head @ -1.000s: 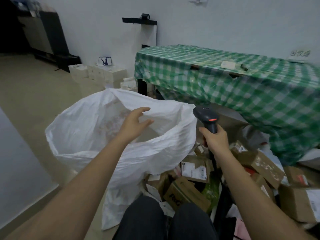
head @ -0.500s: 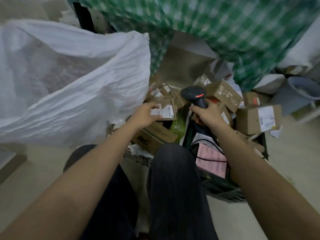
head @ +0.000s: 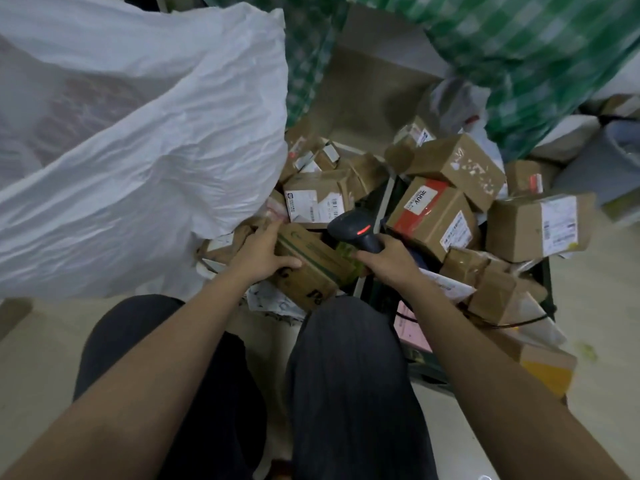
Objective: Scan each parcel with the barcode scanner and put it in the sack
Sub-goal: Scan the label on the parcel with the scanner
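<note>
My left hand (head: 265,256) grips the near end of a brown cardboard parcel with a green stripe (head: 317,268), which lies at the front of a heap of parcels. My right hand (head: 389,263) holds the black barcode scanner (head: 356,230) by its handle just right of that parcel; a red light glows on the scanner's head. The big white woven sack (head: 138,143) stands to the left, bulging against the heap. Behind the scanner lie a parcel with a white label (head: 317,199) and a red-and-white labelled box (head: 433,216).
Several more cardboard boxes (head: 536,226) are piled in and around a dark crate (head: 426,362) to the right. A green checked tablecloth (head: 519,39) hangs behind the heap. My knees (head: 343,341) are below my hands. A thin cable (head: 509,323) trails over the right side.
My left hand left the sack's mouth, reached down to the heap and now grips the green-striped parcel. My view has tilted down, and the scanner has come lower, close to that parcel.
</note>
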Demonstrator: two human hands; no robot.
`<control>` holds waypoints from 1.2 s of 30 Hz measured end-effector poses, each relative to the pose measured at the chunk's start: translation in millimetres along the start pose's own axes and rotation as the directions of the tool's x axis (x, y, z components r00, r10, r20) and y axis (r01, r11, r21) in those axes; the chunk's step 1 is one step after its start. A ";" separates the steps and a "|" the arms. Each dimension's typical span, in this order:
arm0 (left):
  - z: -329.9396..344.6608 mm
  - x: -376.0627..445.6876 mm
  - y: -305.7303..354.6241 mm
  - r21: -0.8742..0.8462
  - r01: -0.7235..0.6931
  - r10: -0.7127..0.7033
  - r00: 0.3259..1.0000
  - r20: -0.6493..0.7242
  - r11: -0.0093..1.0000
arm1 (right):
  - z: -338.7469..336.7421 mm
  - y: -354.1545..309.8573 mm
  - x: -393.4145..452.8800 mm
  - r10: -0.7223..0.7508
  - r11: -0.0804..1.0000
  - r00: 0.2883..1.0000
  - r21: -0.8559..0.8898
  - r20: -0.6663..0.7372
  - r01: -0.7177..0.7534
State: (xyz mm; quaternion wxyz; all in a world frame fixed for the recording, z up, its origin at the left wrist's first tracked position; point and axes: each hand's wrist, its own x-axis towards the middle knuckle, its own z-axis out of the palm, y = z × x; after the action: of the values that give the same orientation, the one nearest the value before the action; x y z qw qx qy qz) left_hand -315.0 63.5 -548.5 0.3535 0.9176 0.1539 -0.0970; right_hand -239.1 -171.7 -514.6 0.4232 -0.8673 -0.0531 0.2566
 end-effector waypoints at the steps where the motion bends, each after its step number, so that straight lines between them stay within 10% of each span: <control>1: -1.8 3.2 2.0 -0.023 -0.018 0.017 0.998 -0.060 1.000 | 1.1 4.2 0.5 -0.003 1.000 1.000 0.015 -0.028 0.004; 10: 6.3 22.1 36.2 -0.159 0.004 -0.049 0.960 -0.277 0.987 | 15.2 2.4 3.1 0.000 0.996 0.993 0.091 -0.119 0.011; 22: -11.4 8.0 17.3 -0.205 0.089 -0.055 0.985 0.166 0.975 | 18.6 4.6 4.9 0.040 0.999 0.968 0.003 -0.249 -0.041; 36: 0.0 16.4 10.7 -0.065 -0.030 0.036 0.994 0.100 0.997 | 20.3 10.8 -23.3 0.008 0.995 0.989 -0.097 -0.147 -0.022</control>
State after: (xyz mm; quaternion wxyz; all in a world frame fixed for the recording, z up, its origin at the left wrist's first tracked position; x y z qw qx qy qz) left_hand -295.9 59.5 -546.6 0.3912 0.9022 0.1236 -0.1328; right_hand -270.5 -171.5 -523.9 0.3809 -0.9039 -0.0279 0.1924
